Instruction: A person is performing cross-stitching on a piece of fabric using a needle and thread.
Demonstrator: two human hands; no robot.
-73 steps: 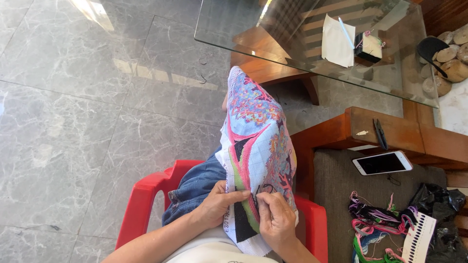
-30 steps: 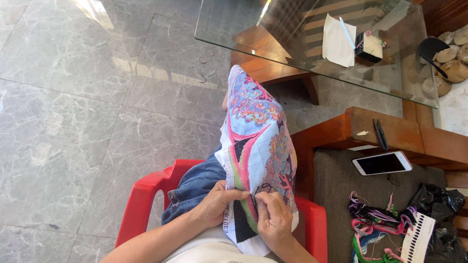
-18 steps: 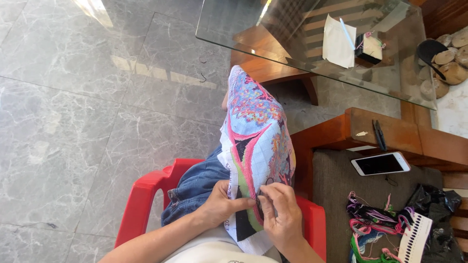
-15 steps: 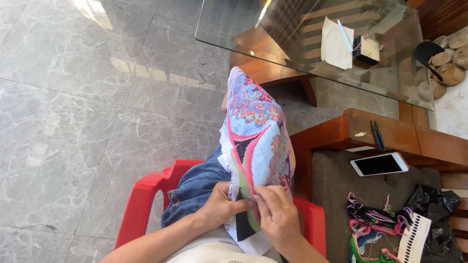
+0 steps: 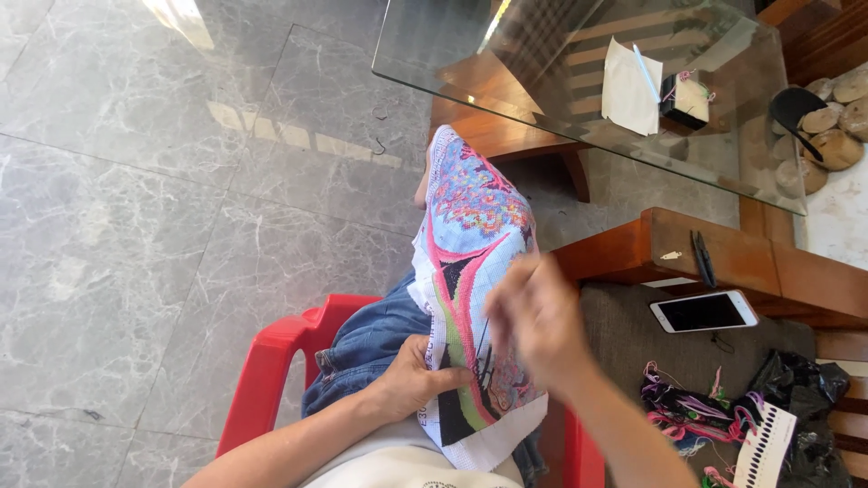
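Person seated in red plastic chair (image 5: 271, 361), embroidery cloth (image 5: 470, 271) draped over their lap and knee, colourful stitched side up. Left hand (image 5: 411, 380) grips the cloth's left edge near the lower end, thumb on top, fingers tucked under. Right hand (image 5: 538, 316) is raised above the cloth's lower right part, motion-blurred; fingers look bunched together, but cannot tell whether they pinch anything. On the brown seat to the right: white phone (image 5: 703, 312) near its top edge, tangle of coloured threads (image 5: 696, 416) lower down, thread card (image 5: 764, 447) by the bottom right. Glass table (image 5: 542, 72) above, with white paper (image 5: 631, 89) and small dark box (image 5: 684, 99) toward its right edge.
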